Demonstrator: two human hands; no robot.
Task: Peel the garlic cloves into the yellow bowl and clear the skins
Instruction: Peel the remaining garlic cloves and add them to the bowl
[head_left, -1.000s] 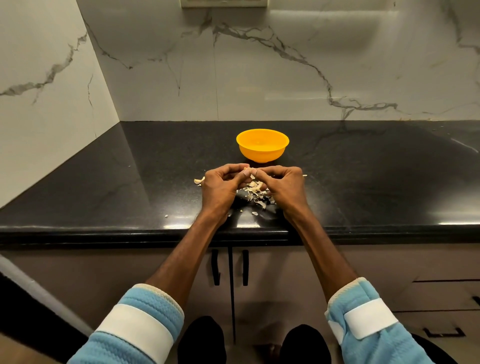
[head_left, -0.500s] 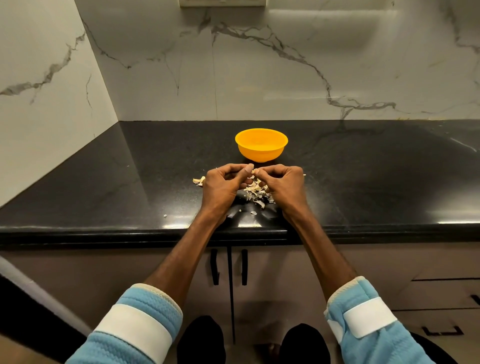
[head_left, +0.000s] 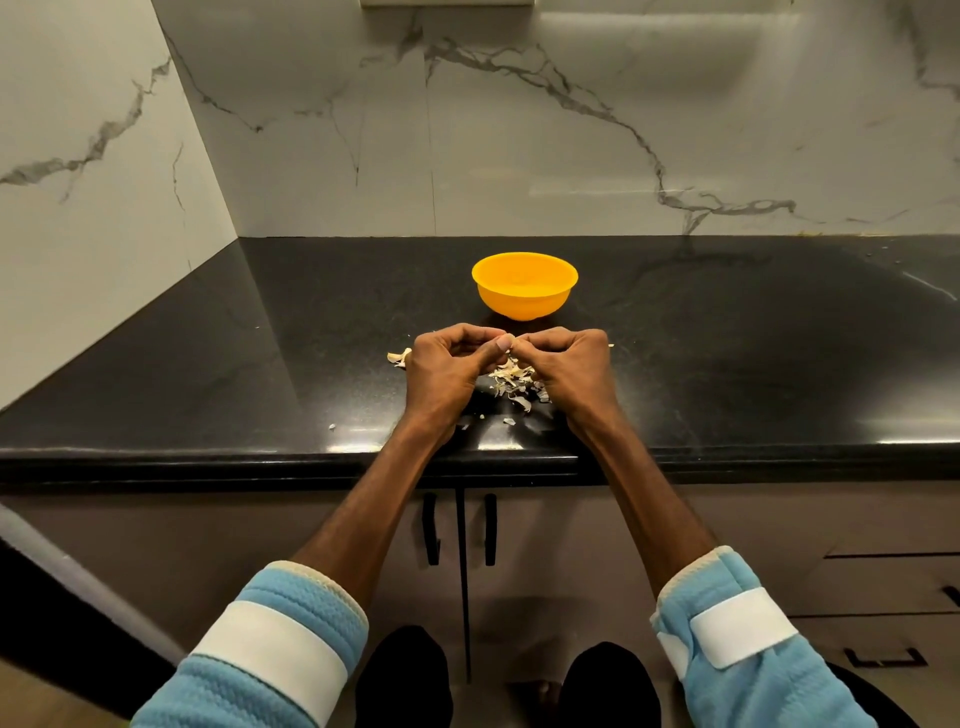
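Note:
The yellow bowl (head_left: 524, 285) stands on the black counter just behind my hands. My left hand (head_left: 448, 366) and my right hand (head_left: 569, 370) are raised a little above the counter with curled fingers, their fingertips meeting at one spot. What they pinch there is hidden by the fingers; it looks like a garlic clove. A pile of pale garlic skins (head_left: 511, 379) lies on the counter between and under my hands. One more piece of garlic or skin (head_left: 399, 357) lies just left of my left hand.
The black counter (head_left: 208, 364) runs into a corner of marble walls at the left and back. Small skin flecks (head_left: 332, 426) lie near the front edge. Below the counter are cabinet doors with black handles (head_left: 431, 529).
Both hands stay together over the skins; the fingers have shifted slightly at the meeting point. The bowl and skins have not moved.

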